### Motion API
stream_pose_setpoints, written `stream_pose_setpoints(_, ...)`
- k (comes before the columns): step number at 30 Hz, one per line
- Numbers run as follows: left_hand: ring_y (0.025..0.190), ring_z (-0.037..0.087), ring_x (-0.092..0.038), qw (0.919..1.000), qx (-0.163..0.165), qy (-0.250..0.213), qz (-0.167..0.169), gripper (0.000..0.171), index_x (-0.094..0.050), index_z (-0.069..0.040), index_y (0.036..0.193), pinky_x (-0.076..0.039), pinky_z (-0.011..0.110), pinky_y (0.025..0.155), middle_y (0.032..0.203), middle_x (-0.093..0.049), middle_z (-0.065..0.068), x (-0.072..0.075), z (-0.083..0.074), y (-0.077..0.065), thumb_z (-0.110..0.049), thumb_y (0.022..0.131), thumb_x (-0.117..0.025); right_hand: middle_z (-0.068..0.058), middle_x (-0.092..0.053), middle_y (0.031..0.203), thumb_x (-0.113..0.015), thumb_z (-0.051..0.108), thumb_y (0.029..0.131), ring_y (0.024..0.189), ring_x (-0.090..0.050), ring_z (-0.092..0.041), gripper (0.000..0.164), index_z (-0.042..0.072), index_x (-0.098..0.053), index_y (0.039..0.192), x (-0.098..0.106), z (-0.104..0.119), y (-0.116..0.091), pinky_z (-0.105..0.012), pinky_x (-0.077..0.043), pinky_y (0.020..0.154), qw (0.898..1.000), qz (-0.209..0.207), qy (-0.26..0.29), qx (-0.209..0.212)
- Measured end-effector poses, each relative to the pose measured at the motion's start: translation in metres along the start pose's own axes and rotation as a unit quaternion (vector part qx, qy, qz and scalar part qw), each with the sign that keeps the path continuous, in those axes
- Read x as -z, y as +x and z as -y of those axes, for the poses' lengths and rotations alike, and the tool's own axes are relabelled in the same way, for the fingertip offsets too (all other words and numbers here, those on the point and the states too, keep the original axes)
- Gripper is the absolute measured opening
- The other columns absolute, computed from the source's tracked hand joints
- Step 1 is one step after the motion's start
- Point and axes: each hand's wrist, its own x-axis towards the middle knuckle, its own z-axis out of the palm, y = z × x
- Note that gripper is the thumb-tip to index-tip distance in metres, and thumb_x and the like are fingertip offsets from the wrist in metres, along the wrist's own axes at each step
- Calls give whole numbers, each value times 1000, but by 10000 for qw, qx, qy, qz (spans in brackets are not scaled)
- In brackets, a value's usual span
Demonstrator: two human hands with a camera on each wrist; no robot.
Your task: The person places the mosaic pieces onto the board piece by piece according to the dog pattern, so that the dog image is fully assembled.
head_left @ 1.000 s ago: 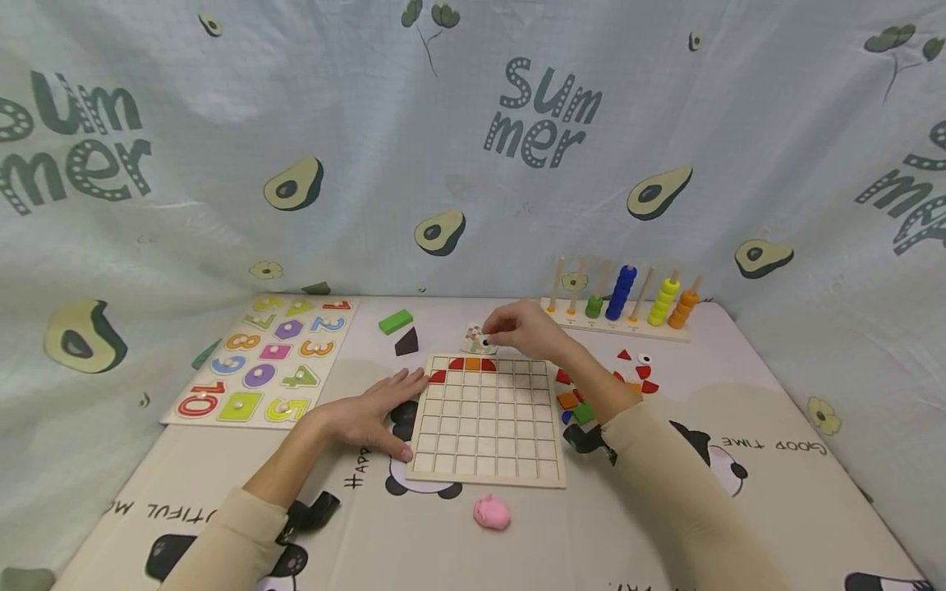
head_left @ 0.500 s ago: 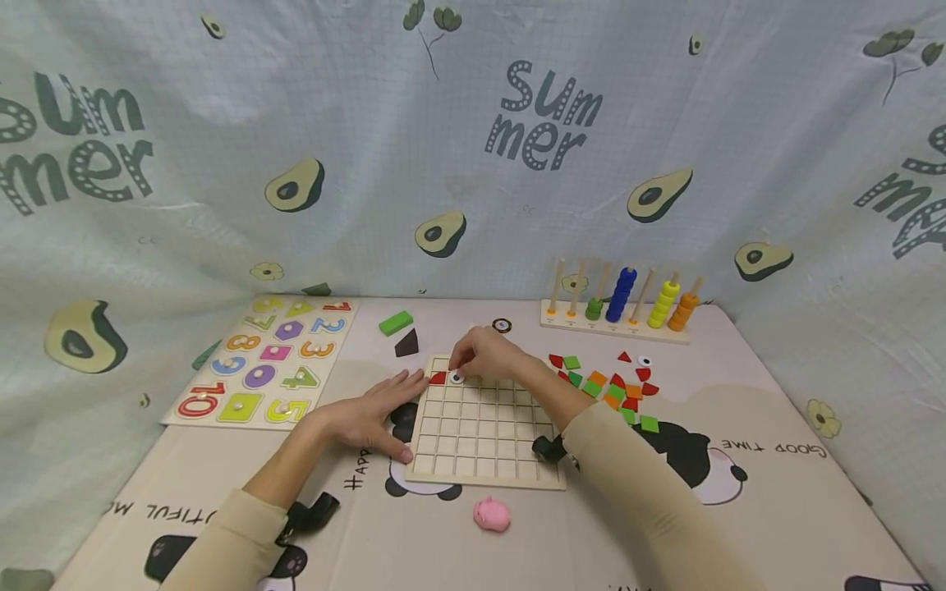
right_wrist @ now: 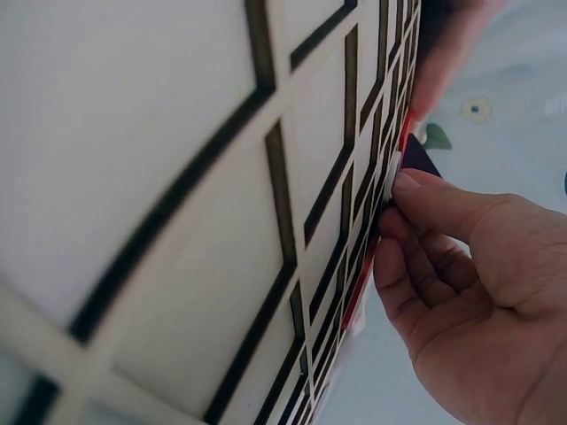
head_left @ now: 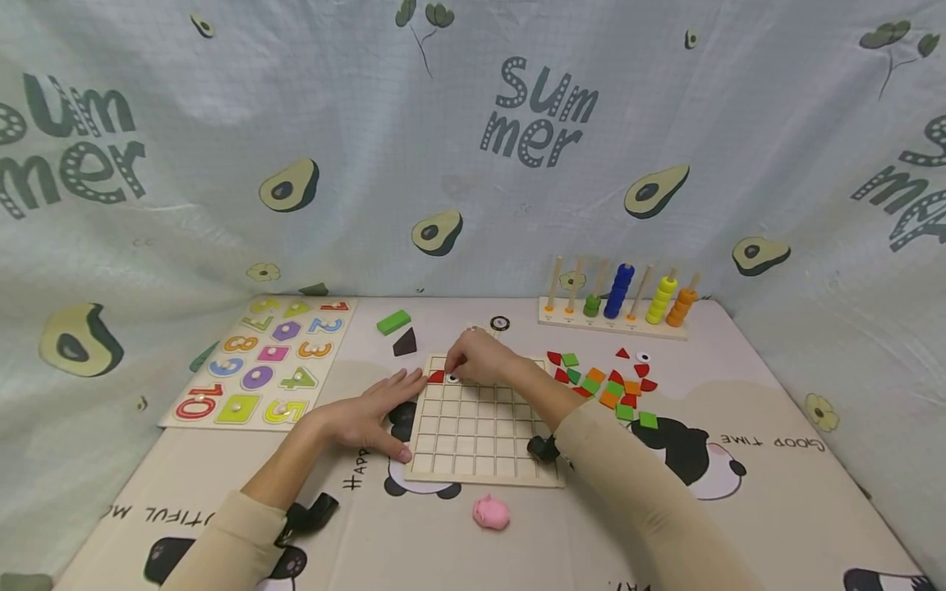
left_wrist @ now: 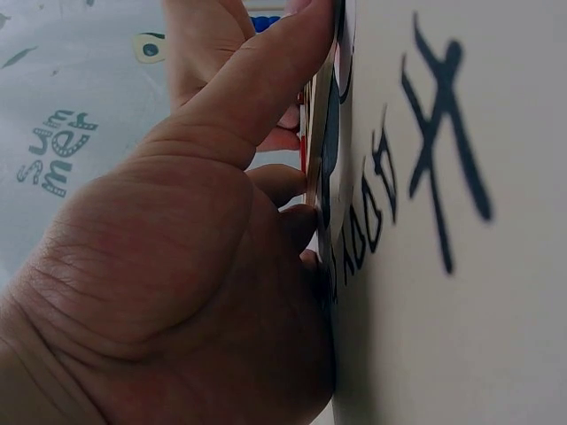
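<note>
A wooden grid board (head_left: 484, 427) lies in the middle of the table. My left hand (head_left: 369, 413) rests at its left side with fingers extended, the fingertips and thumb at the edge. Near the board's far left corner, my right hand (head_left: 480, 358) pinches a round white eye tile (head_left: 452, 378) with a black pupil, down at a cell of the second row. A red rounded tile (head_left: 436, 377) sits in the cell just left of it. In the right wrist view, the thumb (right_wrist: 421, 197) presses the tile. My right hand hides most of the top row.
Loose red, green and orange tiles (head_left: 613, 390) lie right of the board. Behind them stands a bead-peg counter (head_left: 613, 322). A number puzzle (head_left: 259, 361) is at left, with a green block (head_left: 394, 322) and dark block (head_left: 405, 342) nearby. A pink pig toy (head_left: 491, 512) lies in front.
My right hand has moved left and nearer from beyond the board, bringing the eye tile down to the second row beside the red tile. My left hand has stayed put.
</note>
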Motion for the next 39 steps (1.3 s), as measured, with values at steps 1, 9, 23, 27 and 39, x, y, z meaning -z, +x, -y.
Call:
stream_pose_setpoints(1, 147, 20, 7, 10000, 16, 11, -4, 114, -15, -25, 155, -2, 53, 117, 161, -1, -7, 0, 0, 0, -59, 67, -79, 7, -70, 77, -72, 5, 83, 69, -59, -5, 9, 13, -77, 84, 0, 1, 0, -22, -49, 65, 10000, -8, -28, -17)
stream_pose_setpoints(9, 148, 21, 7, 9999, 27, 100, 10, 114, -14, -25, 155, -2, 53, 117, 162, 0, -6, 1, -1, 0, -61, 67, -77, 1, -70, 97, -66, 11, 91, 78, -58, -9, 20, 12, -72, 109, 28, -1, -29, -25, -50, 68, 9966, -626, 523, -148)
stream_pose_setpoints(23, 148, 23, 6, 9999, -48, 128, -10, 115, -14, -25, 155, -3, 53, 117, 162, -1, -5, 0, 0, 0, -60, 67, -78, -2, -67, 108, -67, 19, 91, 90, -60, -18, 25, 16, -69, 116, 100, -82, -158, -34, -53, 75, 9700, -2046, 658, -1138)
stream_pose_setpoints(27, 148, 22, 6, 9999, -63, 133, 0, 115, -13, -24, 156, -3, 52, 117, 162, 0, -5, 0, -1, 1, -60, 68, -78, -10, -67, 109, -68, 16, 91, 88, -58, -22, 26, 12, -69, 116, 100, -110, -179, -30, -54, 67, 9650, -1900, 338, -1776)
stream_pose_setpoints(39, 148, 23, 6, 9998, -100, 159, -24, 115, -12, -23, 156, -2, 50, 117, 162, 0, -4, -1, -1, 0, -59, 68, -77, -13, -65, 102, -69, 14, 88, 72, -48, -24, 32, 4, -68, 119, 87, -159, -201, -30, -47, 55, 9570, -1238, 198, -2616)
